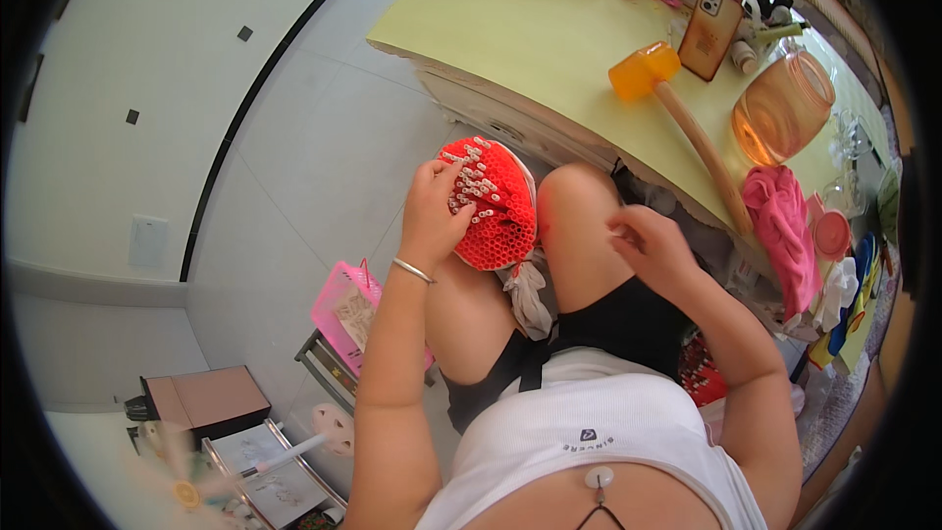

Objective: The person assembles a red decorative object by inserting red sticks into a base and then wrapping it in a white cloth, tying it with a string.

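A round bundle of red tubes (505, 216) stands between my knees, its open tube ends facing up. Many small whitish pieces (473, 177) stick out of the tubes on its left and upper part; the tubes toward the lower right show as open holes. My left hand (432, 208), with a bangle at the wrist, rests at the bundle's left edge, its thumb and fingers apart over the whitish pieces. My right hand (650, 247) is raised over my right thigh, away from the bundle. Its fingers are curled together, and whatever they may hold cannot be made out.
A pale green table (549, 29) runs along the right, bearing an orange-headed mallet (643, 71), a phone (710, 31), an amber jar (780, 110) and a pink cloth (785, 226). A pink basket (343, 306) of small pale pieces sits by my left knee. A whitish bag (528, 299) hangs below the bundle.
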`<state>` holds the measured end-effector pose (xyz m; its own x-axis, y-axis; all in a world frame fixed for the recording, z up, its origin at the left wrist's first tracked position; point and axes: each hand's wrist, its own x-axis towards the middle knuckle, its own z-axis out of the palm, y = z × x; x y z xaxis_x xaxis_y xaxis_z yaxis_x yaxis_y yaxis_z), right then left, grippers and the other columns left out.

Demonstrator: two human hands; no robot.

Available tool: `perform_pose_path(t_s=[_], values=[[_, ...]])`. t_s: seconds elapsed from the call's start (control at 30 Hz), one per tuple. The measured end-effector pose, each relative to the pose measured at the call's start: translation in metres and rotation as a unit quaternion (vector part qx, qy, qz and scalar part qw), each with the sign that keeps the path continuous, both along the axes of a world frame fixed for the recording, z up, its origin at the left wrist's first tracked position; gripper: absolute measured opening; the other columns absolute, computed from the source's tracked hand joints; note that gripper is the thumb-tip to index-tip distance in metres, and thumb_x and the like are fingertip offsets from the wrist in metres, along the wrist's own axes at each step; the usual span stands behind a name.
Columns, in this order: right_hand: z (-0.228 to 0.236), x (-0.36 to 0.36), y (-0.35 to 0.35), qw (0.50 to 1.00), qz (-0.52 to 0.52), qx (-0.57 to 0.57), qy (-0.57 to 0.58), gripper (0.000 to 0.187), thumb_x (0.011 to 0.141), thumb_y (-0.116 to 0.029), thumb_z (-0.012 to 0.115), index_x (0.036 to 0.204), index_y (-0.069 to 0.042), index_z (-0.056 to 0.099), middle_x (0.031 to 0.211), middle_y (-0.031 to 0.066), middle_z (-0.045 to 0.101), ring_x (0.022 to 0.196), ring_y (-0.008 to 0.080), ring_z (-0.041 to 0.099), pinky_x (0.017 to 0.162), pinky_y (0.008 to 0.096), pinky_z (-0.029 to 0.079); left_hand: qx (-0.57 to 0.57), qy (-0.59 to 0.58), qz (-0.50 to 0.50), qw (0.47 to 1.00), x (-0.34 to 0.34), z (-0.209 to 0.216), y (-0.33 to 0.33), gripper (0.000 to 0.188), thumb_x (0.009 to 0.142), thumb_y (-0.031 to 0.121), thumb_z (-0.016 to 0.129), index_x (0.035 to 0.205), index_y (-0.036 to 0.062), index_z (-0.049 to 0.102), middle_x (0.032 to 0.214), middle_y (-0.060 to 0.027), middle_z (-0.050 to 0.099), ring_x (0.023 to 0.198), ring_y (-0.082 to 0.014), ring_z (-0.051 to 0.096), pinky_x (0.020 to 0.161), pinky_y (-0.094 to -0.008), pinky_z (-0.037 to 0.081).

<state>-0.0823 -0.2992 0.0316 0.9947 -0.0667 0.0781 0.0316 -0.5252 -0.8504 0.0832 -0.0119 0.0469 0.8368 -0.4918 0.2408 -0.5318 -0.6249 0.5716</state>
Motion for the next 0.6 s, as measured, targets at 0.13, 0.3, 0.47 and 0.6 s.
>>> perform_pose_path(t_s=[0.13, 0.3, 0.47, 0.6], values=[[0.022, 0.078, 0.066, 0.99, 0.077, -0.093, -0.077, 0.034, 0.078, -0.002, 0.072, 0.11, -0.002, 0.061, 0.092, 0.0119, 0.059, 0.078, 0.0244, 0.063, 0.068, 0.0346, 0.053, 0.031, -0.013, -0.03, 0.999, 0.013, -0.005, 0.005, 0.053, 0.067, 0.006, 0.077, 0.118, 0.0035, 0.063, 0.109, -0.0113, 0.055, 0.095, -0.0276, 0.058, 0.082, -0.0371, 0.051], [0.011, 0.12, 0.112, 0.994, 0.093, -0.059, -0.012, 0.04, 0.076, -0.006, 0.071, 0.113, -0.001, 0.053, 0.11, 0.0225, 0.055, 0.098, 0.0417, 0.057, 0.085, 0.0452, 0.049, 0.033, -0.007, -0.035, 0.999, 0.013, -0.005, 0.008, 0.046, 0.062, 0.006, 0.08, 0.105, 0.0032, 0.063, 0.108, -0.012, 0.056, 0.096, -0.0311, 0.059, 0.081, -0.0391, 0.052], [0.011, 0.132, 0.12, 0.992, 0.109, -0.054, 0.034, 0.042, 0.076, -0.005, 0.072, 0.112, 0.003, 0.052, 0.112, 0.0235, 0.055, 0.099, 0.0408, 0.057, 0.084, 0.0449, 0.049, 0.027, -0.029, -0.074, 0.996, 0.022, -0.004, 0.011, 0.052, 0.062, 0.006, 0.08, 0.11, 0.0043, 0.06, 0.115, -0.0126, 0.056, 0.102, -0.0329, 0.059, 0.083, -0.0413, 0.052], [0.016, 0.128, 0.116, 0.995, 0.091, 0.012, 0.047, 0.048, 0.077, -0.007, 0.073, 0.119, 0.003, 0.052, 0.11, 0.0218, 0.055, 0.09, 0.0343, 0.061, 0.079, 0.0416, 0.051, 0.019, -0.05, -0.089, 0.995, 0.025, -0.003, 0.016, 0.062, 0.061, 0.007, 0.081, 0.119, 0.0048, 0.057, 0.12, -0.0142, 0.053, 0.1, -0.0334, 0.06, 0.084, -0.0409, 0.053]])
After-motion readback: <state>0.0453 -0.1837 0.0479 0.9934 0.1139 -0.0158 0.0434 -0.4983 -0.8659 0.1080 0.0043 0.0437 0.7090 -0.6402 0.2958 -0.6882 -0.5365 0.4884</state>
